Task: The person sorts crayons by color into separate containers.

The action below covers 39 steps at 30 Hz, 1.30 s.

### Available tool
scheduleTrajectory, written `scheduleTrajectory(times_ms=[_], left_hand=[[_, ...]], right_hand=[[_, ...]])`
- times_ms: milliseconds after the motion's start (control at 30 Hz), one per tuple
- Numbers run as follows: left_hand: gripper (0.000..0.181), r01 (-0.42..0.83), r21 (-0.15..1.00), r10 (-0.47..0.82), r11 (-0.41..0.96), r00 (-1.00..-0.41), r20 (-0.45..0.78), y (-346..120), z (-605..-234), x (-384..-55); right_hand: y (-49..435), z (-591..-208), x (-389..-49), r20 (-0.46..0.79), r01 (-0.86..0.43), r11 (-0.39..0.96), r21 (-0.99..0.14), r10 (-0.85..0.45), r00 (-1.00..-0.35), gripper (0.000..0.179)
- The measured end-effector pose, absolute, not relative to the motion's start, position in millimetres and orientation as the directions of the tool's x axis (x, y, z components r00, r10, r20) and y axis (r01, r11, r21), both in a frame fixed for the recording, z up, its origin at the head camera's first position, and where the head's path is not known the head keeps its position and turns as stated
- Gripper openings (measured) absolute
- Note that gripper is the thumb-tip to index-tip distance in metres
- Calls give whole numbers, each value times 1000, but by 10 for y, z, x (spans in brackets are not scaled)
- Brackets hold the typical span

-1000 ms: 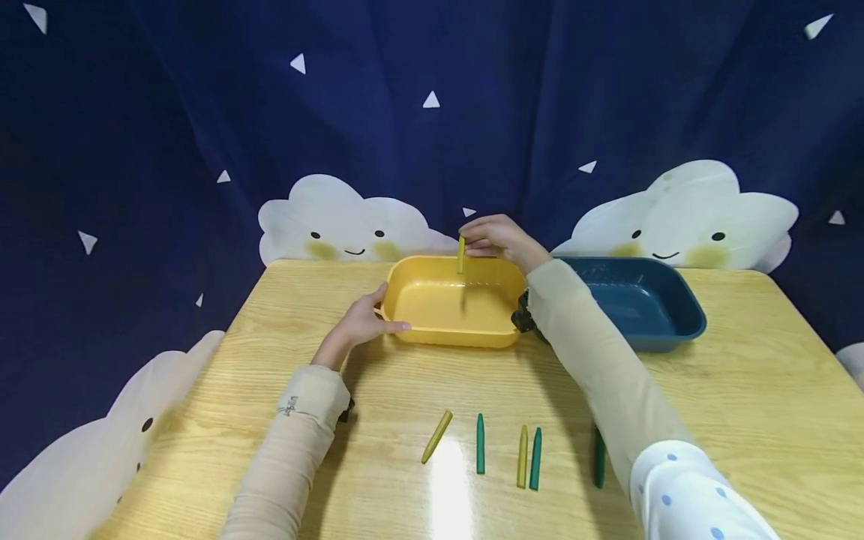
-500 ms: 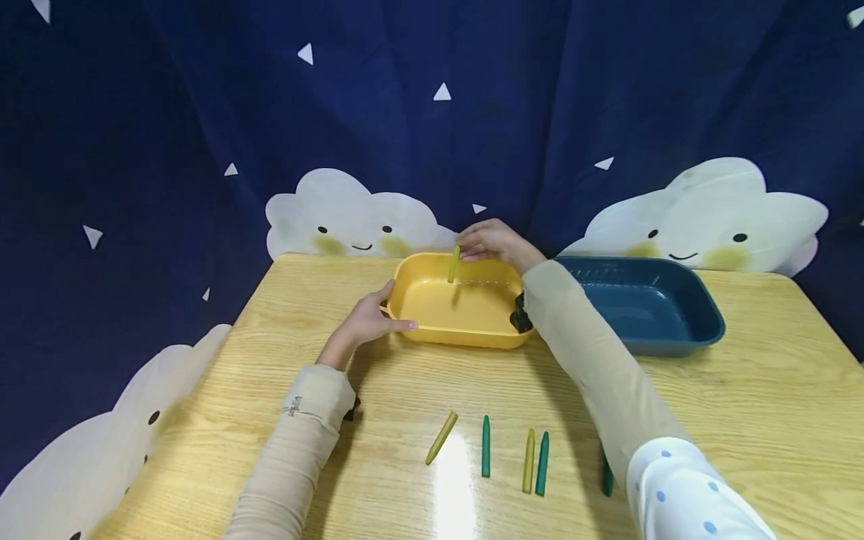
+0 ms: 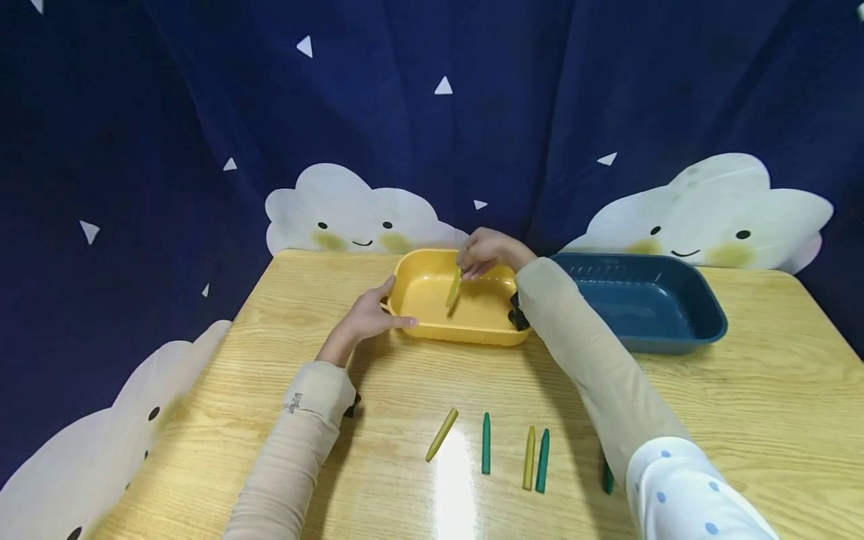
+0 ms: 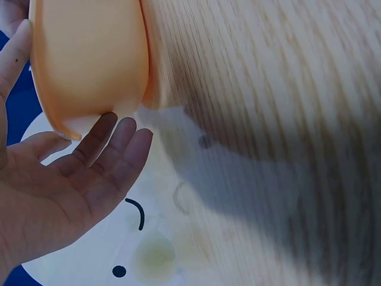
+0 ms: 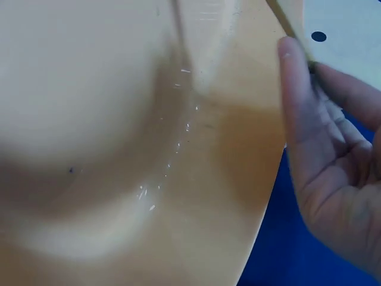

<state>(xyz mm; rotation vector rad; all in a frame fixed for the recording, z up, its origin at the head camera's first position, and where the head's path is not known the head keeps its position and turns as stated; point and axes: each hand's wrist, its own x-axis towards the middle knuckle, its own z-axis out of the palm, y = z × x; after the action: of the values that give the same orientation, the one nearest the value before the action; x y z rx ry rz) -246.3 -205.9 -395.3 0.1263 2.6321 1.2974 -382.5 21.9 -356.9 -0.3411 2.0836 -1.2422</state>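
Note:
My right hand (image 3: 489, 250) pinches a yellow crayon (image 3: 453, 288) by its upper end between thumb and fingertips. The crayon slants down into the yellow plastic basin (image 3: 466, 334), over its floor. In the right wrist view, part of this crayon (image 5: 282, 18) shows beyond the thumb, and the basin's curved inner wall (image 5: 232, 173) lies alongside the hand. My left hand (image 3: 367, 315) holds the basin's left end, with the thumb along the front rim. The left wrist view has the fingers (image 4: 122, 140) bent against the basin's end (image 4: 95, 65).
A dark blue basin (image 3: 675, 345) stands right of the yellow one, partly behind the right sleeve. Nearer on the wooden table (image 3: 378, 480) lie two yellow crayons (image 3: 442, 435) and several green crayons (image 3: 486, 444), one partly covered by the right sleeve. A dark blue curtain (image 3: 405, 112) hangs behind.
My right hand has lowered the yellow crayon from above the basin's back rim down into the basin, its lower end swinging slightly left. The left hand keeps its hold.

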Motion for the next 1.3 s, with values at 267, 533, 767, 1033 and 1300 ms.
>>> scheduleTrajectory(times_ms=[267, 533, 767, 1033, 1300], left_hand=[[101, -1, 790, 168, 613, -977, -131, -2050, -3940, -2462], [101, -4, 782, 168, 624, -976, -140, -2040, -3936, -2455], [99, 0, 781, 169, 625, -976, -135, -2045, -3934, -2450], [100, 3, 794, 177, 608, -975, -132, -2063, -3921, -2455], [101, 8, 799, 180, 601, -976, -126, -2055, -3940, -2454]], right_hand=[[212, -3496, -3766, -453, -41, 701, -712, -503, -736, 34], [388, -3378, -3693, -351, -51, 605, -794, -526, -775, 36], [528, -3271, -3541, -251, -28, 408, -913, -615, -748, 40], [687, -3245, -3281, -181, -126, 368, -921, -692, -699, 34], [783, -3376, -2929, -117, -251, 344, -905, -768, -630, 30]])
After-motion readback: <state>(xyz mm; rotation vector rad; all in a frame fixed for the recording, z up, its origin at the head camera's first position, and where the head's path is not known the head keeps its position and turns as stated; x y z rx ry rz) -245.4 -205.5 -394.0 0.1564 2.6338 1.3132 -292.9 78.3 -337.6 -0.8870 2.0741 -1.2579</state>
